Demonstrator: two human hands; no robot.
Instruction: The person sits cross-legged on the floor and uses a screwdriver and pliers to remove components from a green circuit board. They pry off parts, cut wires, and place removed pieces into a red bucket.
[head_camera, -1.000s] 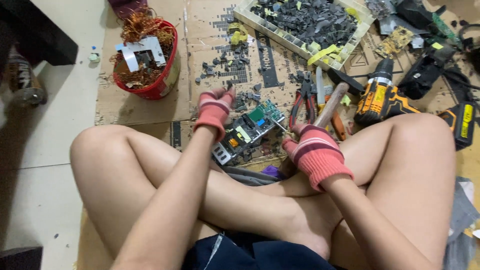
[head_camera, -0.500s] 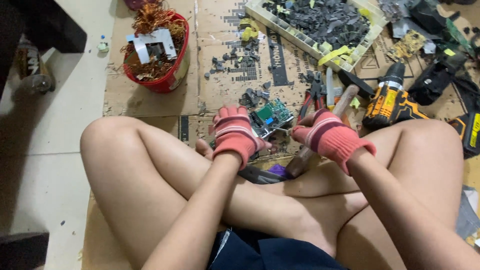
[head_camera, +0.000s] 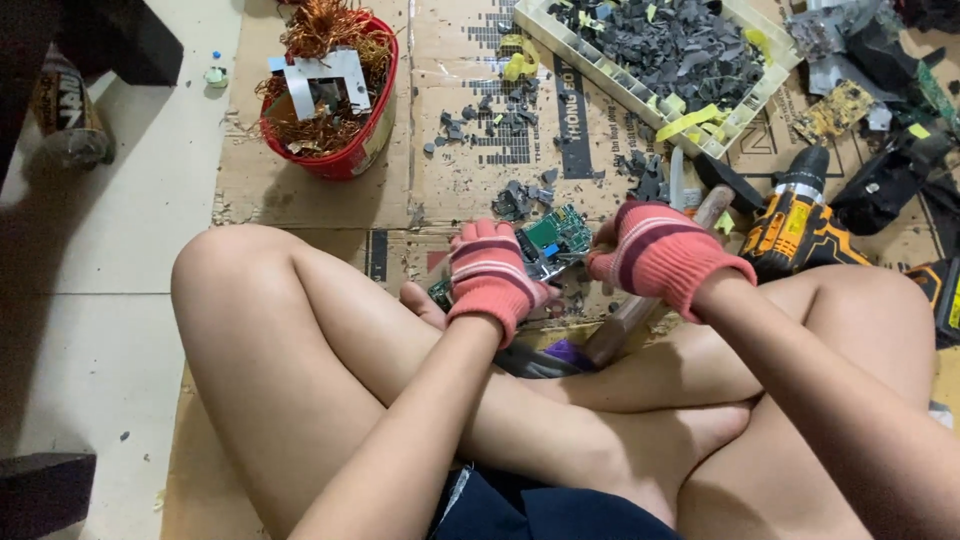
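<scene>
Flattened cardboard (head_camera: 300, 190) is covering the tiled floor where a person is sitting cross-legged. A green circuit board (head_camera: 556, 236) is lying on the cardboard just ahead of the shins, between the two gloved hands. The left hand (head_camera: 490, 280) is closing over the board's near end, pinning it down. The right hand (head_camera: 660, 255) is wrapping tight around a wooden hammer handle (head_camera: 625, 315), right beside the board. As a judgement, a stray swing could be landing on the left fingers, since they are sitting so near, and chips could be flying at bare legs. Farther out, a drill (head_camera: 795, 225), a tray (head_camera: 640, 85) of dark scraps and a red bucket (head_camera: 335, 160) of copper wire are standing around.
</scene>
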